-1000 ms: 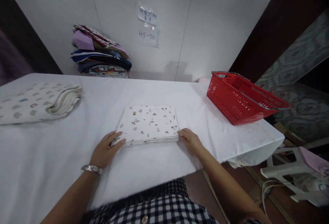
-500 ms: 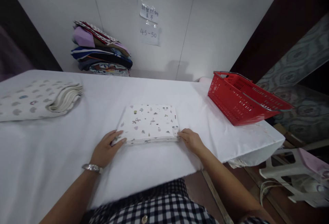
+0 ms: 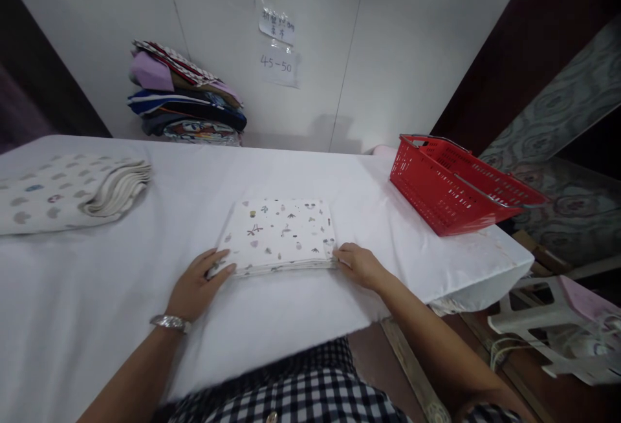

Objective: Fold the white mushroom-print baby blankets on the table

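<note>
- A pile of folded white cloths with grey heart-like prints lies at the far left of the white-covered table, well apart from the hands.
- A stack of coloured folded fabrics rests against the wall at the back of the table.
- The left hand, with a metal wristwatch on its wrist, lies flat on the table, fingers spread and loose, fingertips touching the near left corner of the folded printed cloth; it grips nothing.
- Two paper notes hang on the wall: the upper one bears handwriting too small to read, the lower one reads "45-50".
- The folded printed cloth, white with small scattered motifs, lies square on the table's middle, near its front edge, between the two hands.
- The right hand rests beside the cloth's near right corner, fingers curled and touching its edge; whether it pinches the layers cannot be told.
- A red plastic shopping basket stands tilted at the table's right end, well apart from the cloth.
</note>
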### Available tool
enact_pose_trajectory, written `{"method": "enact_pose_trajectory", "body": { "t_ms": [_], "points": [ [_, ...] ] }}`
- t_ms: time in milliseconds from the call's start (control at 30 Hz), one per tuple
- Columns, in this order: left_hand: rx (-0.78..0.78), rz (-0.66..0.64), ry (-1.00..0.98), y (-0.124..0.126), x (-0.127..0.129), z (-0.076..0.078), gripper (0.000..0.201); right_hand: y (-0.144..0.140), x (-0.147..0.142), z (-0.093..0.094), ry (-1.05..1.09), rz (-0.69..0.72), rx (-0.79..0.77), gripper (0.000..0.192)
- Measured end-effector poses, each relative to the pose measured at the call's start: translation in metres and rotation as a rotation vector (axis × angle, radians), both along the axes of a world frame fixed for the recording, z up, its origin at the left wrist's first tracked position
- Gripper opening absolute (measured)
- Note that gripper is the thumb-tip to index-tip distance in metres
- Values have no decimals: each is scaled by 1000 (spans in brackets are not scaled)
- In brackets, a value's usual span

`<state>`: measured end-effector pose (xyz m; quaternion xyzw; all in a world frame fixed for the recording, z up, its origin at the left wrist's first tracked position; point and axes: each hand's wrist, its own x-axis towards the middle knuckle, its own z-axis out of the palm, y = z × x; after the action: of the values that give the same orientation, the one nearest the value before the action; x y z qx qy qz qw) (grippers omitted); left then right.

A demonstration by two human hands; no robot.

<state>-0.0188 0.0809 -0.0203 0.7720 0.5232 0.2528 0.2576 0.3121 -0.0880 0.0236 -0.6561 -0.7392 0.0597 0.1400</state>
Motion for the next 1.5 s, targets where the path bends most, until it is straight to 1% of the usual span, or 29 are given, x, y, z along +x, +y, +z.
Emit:
{"method": "enact_pose_trajectory", "body": {
  "t_ms": [67, 200, 333, 500, 733, 933, 1000, 1100, 1200, 1333, 1500],
  "points": [
    [11, -4, 16, 0, 0, 0, 44, 0, -1, 2, -25, 0, -24, 19],
    [40, -15, 27, 2, -1, -2, 43, 1, -5, 1, -59, -51, -51, 16],
    [68, -22, 17, 4, -2, -6, 42, 3, -2, -4, -17, -61, -70, 17],
    [47, -21, 2, 5, -3, -8, 43, 7, 5, -5, 17, -41, -110, 21],
    [50, -20, -2, 4, -2, -6, 44, 7, -4, 5, -165, -38, -134, 18],
    [24, -20, 5, 4, -1, -5, 48, 7, -14, -1, -296, -122, -101, 22],
    [6, -13, 3, 3, 0, -4, 49, 7, -14, -1, -323, -139, -93, 21],
    [-8, -5, 7, 2, 1, -2, 48, 6, -12, 3, -343, -153, -73, 21],
    [-7, -4, 7, 1, 2, -2, 47, 2, -10, 7, -342, -139, -63, 22],
    [-6, 2, -12, 2, 1, -3, 47, -3, -9, -2, -301, -104, -92, 24],
    [16, -18, -12, 3, 0, -5, 47, -10, -7, -14, -208, -71, -23, 26]
  ]
}}
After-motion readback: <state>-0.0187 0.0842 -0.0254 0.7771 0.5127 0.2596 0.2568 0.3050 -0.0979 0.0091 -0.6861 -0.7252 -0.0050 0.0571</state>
